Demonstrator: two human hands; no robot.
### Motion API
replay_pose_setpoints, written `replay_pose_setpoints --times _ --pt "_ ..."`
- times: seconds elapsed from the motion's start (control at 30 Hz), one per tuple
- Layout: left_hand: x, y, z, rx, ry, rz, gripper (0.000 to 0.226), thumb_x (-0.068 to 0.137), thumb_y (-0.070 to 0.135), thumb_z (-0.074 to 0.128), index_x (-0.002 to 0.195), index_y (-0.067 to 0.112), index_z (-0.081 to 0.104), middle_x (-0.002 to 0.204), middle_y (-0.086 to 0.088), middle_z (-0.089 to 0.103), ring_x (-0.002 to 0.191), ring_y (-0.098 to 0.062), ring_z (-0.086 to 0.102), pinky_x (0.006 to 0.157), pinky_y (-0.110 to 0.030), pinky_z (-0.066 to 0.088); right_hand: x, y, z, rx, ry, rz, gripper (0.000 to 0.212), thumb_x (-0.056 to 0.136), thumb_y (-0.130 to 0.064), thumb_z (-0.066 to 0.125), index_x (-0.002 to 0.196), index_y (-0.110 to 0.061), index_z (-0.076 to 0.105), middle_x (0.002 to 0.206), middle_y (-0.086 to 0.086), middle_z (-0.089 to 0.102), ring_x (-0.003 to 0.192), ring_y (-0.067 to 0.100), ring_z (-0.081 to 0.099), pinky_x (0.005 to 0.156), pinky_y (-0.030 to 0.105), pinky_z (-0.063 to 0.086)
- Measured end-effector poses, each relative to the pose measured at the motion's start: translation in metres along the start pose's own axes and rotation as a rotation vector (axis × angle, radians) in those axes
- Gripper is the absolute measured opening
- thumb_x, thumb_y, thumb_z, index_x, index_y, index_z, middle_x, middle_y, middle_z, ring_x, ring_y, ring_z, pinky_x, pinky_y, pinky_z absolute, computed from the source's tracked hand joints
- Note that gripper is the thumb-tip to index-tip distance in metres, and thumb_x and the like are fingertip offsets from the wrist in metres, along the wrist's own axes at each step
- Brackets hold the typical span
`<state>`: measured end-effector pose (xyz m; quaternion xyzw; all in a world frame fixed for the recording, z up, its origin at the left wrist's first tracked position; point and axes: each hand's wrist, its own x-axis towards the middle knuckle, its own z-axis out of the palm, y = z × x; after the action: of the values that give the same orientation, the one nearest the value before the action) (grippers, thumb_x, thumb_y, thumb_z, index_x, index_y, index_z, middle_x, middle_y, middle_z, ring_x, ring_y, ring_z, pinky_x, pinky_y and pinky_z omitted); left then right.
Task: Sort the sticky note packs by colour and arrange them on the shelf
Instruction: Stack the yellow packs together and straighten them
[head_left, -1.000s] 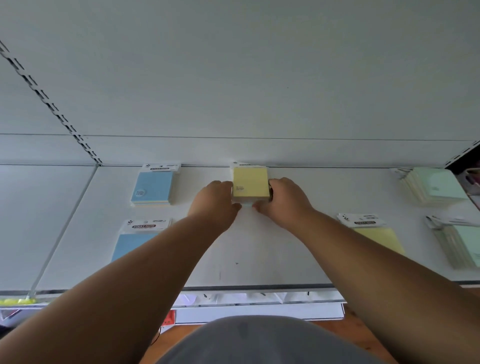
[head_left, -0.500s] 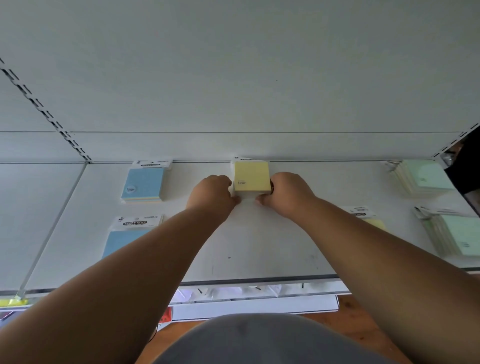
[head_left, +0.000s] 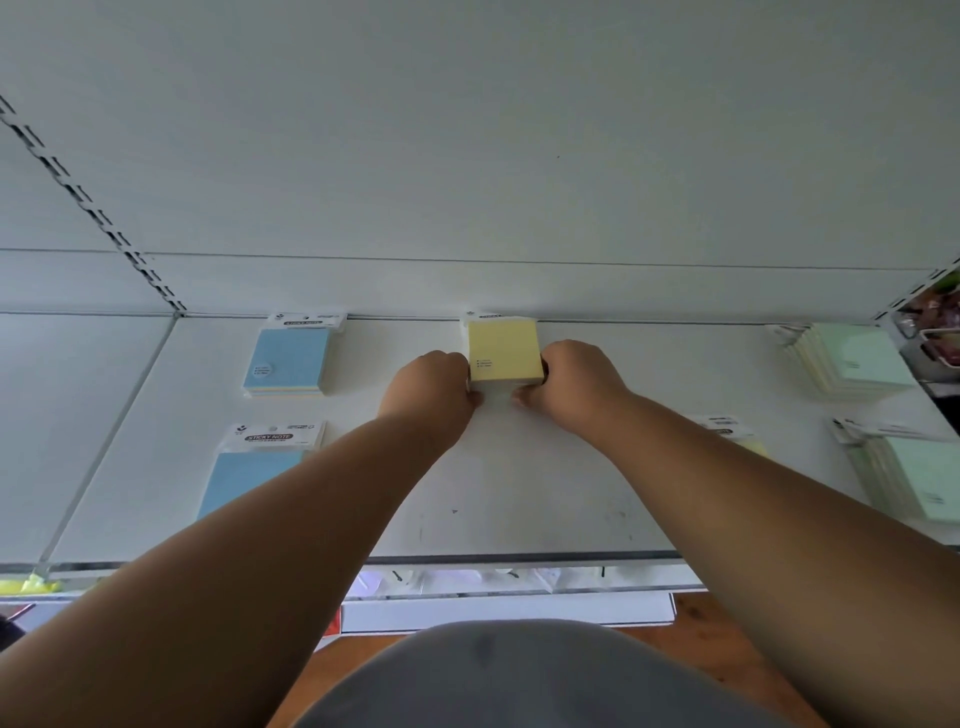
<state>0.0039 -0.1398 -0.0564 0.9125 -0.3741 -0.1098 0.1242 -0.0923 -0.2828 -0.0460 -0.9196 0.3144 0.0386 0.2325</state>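
Where the white shelf (head_left: 519, 499) meets its front edge, mostly bare board. On the near left, a blue sticky note pack (head_left: 244, 478) with a "STICKY NOTE" header, partly hidden under the left forearm. On the near right, a yellow pack (head_left: 737, 434) peeking past the right forearm, only header and a corner showing, and a fanned stack of mint green packs (head_left: 919, 478) at the shelf's right end. Further in, left hand (head_left: 431, 389) and right hand (head_left: 576, 384) clamped on either side of a stack of yellow sticky note packs (head_left: 504, 351), fingers curled against its sides, thumbs low at its near edge. Stack flat on the shelf, back against the rear panel. At the back left, 1 more blue pile (head_left: 288, 358); at the back right, 1 more mint green pile (head_left: 852, 358).
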Motion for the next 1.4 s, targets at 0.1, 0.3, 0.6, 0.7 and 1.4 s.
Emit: replay_pose_setpoints --times 0.1,0.3,0.6,0.7,1.4 --pt "-0.001 0.001 0.000 -0.014 0.013 -0.011 0.017 0.087 0.024 0.056 0.076 0.016 0.047 0.080 -0.002 0.049 0.078 -0.025 0.050 0.063 -0.030 0.036 -0.001 0.000 0.000 0.029 -0.005 0.008 0.025 0.076 -0.031 0.076 0.083 -0.008 0.067 0.079 0.007 0.064 0.073 0.026 0.058 0.056 0.025 0.035" --pt "-0.002 -0.003 0.001 -0.094 -0.002 -0.056 0.018 0.083 0.028 0.061 0.096 0.015 0.062 0.093 -0.001 0.062 0.092 -0.024 0.059 0.071 -0.030 0.044 -0.003 0.008 -0.009 0.128 -0.059 0.022 0.024 0.074 -0.027 0.077 0.066 -0.010 0.061 0.060 0.003 0.055 0.059 0.019 0.051 0.049 0.024 0.033" --pt "-0.007 -0.001 -0.006 -0.152 0.031 -0.091 0.013 0.085 0.021 0.053 0.078 0.014 0.060 0.077 -0.002 0.059 0.073 -0.025 0.053 0.056 -0.026 0.034 -0.014 -0.003 0.001 0.147 0.048 0.033 0.032 0.081 -0.019 0.068 0.056 -0.012 0.050 0.053 0.001 0.045 0.055 0.020 0.045 0.047 0.025 0.028" --pt "-0.005 -0.005 -0.007 -0.138 0.021 -0.082 0.012 0.086 0.020 0.053 0.077 0.015 0.058 0.075 -0.001 0.055 0.073 -0.024 0.052 0.058 -0.026 0.035 -0.016 -0.007 0.003 0.122 0.059 0.039 0.033 0.082 -0.020 0.067 0.056 -0.012 0.048 0.054 0.001 0.044 0.058 0.021 0.046 0.047 0.025 0.028" --pt "-0.076 0.090 0.010 -0.400 0.085 -0.154 0.034 0.087 0.024 0.051 0.119 0.021 0.064 0.117 0.002 0.067 0.107 -0.019 0.061 0.087 -0.025 0.047 -0.088 0.043 -0.027 0.035 0.170 -0.138 0.031 0.092 -0.024 0.060 0.121 -0.012 0.064 0.117 0.010 0.059 0.104 0.025 0.060 0.087 0.029 0.044"
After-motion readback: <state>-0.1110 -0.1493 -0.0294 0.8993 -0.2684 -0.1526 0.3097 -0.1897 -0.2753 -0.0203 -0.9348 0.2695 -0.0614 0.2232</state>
